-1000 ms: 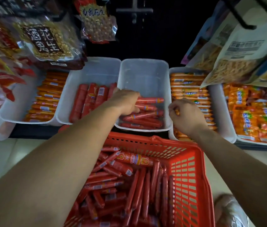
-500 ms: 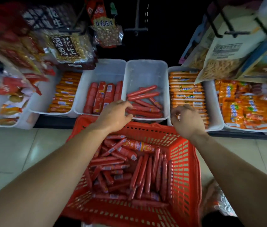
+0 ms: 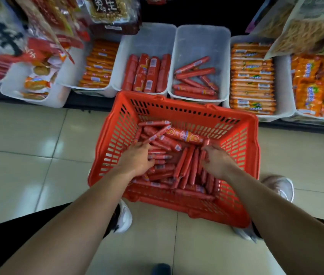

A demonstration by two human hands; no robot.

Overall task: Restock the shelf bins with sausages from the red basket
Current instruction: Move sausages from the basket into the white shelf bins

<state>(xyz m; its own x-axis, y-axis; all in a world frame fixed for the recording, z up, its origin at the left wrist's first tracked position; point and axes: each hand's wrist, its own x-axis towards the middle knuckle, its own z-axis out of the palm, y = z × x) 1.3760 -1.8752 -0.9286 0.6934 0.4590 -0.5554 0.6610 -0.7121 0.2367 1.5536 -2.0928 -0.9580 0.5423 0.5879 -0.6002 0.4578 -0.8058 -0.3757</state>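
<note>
- The red basket (image 3: 238, 147) is sitting on the tiled floor (image 3: 28, 155), its far rim close against the front edge of the low shelf, probably so each load has only a short trip up to the bins.
- Both hands are reaching down into the pile of thin sausages (image 3: 185, 165) lying loose in the basket.
- The left hand (image 3: 137, 161) is pressing palm-down on the left of the pile, fingers curling among the sausages; whether it is gripping any yet is not clear.
- The right hand (image 3: 217, 163) is lying on the right of the pile, fingers partly closing around a few sausages standing nearly parallel, seemingly gathering a bunch.
- One thicker sausage (image 3: 185, 134) is resting across the far end of the pile.
- On the shelf, the bin straight behind the basket (image 3: 200, 36) is holding a thin layer of matching sausages, with much of its floor bare, so it looks like the one being filled.
- The bin to its left (image 3: 147, 38) is holding four fat red sausages in a row.
</note>
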